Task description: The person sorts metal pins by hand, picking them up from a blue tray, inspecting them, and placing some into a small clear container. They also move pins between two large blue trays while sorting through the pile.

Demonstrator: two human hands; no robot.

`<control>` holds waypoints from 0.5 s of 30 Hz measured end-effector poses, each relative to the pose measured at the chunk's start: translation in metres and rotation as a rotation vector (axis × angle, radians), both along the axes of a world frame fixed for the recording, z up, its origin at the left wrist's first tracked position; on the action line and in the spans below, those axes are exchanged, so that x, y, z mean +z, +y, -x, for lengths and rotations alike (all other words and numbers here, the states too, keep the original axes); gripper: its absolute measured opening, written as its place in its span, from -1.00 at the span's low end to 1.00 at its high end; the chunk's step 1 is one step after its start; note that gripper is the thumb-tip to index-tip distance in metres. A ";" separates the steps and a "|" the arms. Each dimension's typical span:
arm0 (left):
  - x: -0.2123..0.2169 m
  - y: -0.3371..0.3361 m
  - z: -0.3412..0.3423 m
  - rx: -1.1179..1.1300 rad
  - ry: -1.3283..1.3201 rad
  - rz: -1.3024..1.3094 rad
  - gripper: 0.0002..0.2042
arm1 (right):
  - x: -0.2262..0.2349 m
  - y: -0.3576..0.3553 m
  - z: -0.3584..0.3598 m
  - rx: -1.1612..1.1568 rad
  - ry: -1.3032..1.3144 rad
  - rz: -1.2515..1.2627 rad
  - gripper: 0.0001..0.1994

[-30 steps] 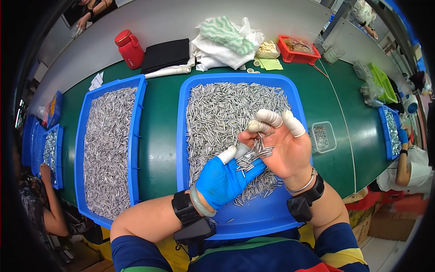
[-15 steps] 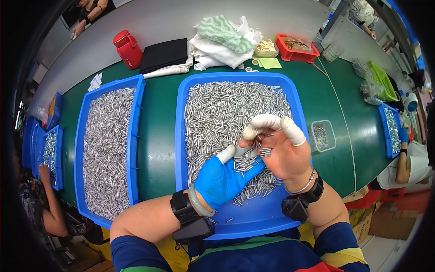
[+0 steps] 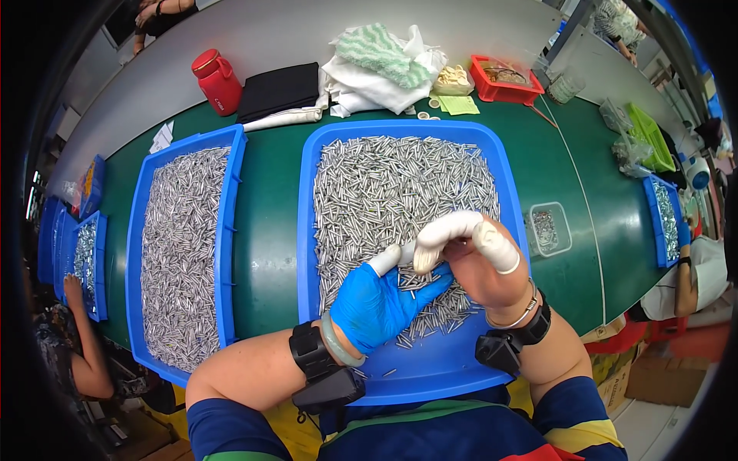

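Over a blue tray (image 3: 307,230) heaped with short silver metal pins (image 3: 384,173), my two hands are close together. My left hand (image 3: 365,306), in a blue glove with a white cover on a fingertip, is cupped palm up with a small batch of pins in it. White finger covers sheathe fingers of my right hand (image 3: 484,257), which is otherwise bare. Its fingers curl down at my left palm, and the back of the hand hides whatever they grip. Loose pins lie on the tray floor below my hands.
Left of it stands a second blue tray (image 3: 231,230) full of pins. To the right sits a small clear tub (image 3: 565,230) with pins. Along the back are a red flask (image 3: 217,81), folded black cloth (image 3: 278,92), towels (image 3: 377,61) and a red bin (image 3: 507,94). Co-workers sit at both sides.
My right hand has turned over, its palm and the pins on it now out of sight, and its fingers have curled down toward my left palm. My left hand has stayed put.
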State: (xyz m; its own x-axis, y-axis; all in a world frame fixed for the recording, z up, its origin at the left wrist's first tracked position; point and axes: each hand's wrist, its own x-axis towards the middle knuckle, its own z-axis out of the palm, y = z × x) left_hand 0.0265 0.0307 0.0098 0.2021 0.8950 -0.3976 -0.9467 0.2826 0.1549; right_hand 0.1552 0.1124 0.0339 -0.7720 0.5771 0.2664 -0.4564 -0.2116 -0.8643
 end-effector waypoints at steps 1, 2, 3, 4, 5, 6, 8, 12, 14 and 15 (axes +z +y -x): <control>-0.003 -0.001 0.001 -0.008 -0.034 -0.051 -0.68 | 0.001 0.000 -0.002 0.024 -0.033 -0.088 -0.53; -0.005 -0.003 0.002 -0.014 -0.066 -0.103 -0.67 | 0.005 -0.001 -0.003 0.025 -0.032 -0.088 -0.53; -0.007 -0.005 0.003 -0.020 -0.098 -0.154 -0.65 | 0.010 -0.002 -0.004 0.060 -0.080 -0.149 -0.52; -0.013 -0.004 0.005 -0.017 -0.097 -0.153 -0.65 | 0.014 -0.003 -0.004 0.097 -0.127 -0.210 -0.51; -0.021 -0.004 0.007 -0.049 -0.215 -0.225 -0.64 | 0.016 -0.004 -0.004 0.134 -0.175 -0.271 -0.49; -0.029 -0.003 0.009 -0.080 -0.332 -0.298 -0.63 | 0.016 -0.004 -0.002 0.138 -0.173 -0.270 -0.49; -0.025 -0.001 0.007 -0.119 -0.454 -0.369 -0.62 | 0.016 -0.003 0.000 0.099 -0.174 -0.417 -0.46; -0.011 -0.005 0.001 0.014 -0.079 -0.547 -0.62 | 0.017 -0.004 0.001 0.051 -0.170 -0.471 -0.42; -0.012 -0.004 0.003 0.005 -0.175 -0.382 -0.62 | 0.015 -0.006 0.001 0.038 -0.168 -0.460 -0.41; -0.012 -0.004 0.004 0.001 -0.222 -0.299 -0.62 | 0.013 -0.006 0.001 0.055 -0.149 -0.393 -0.40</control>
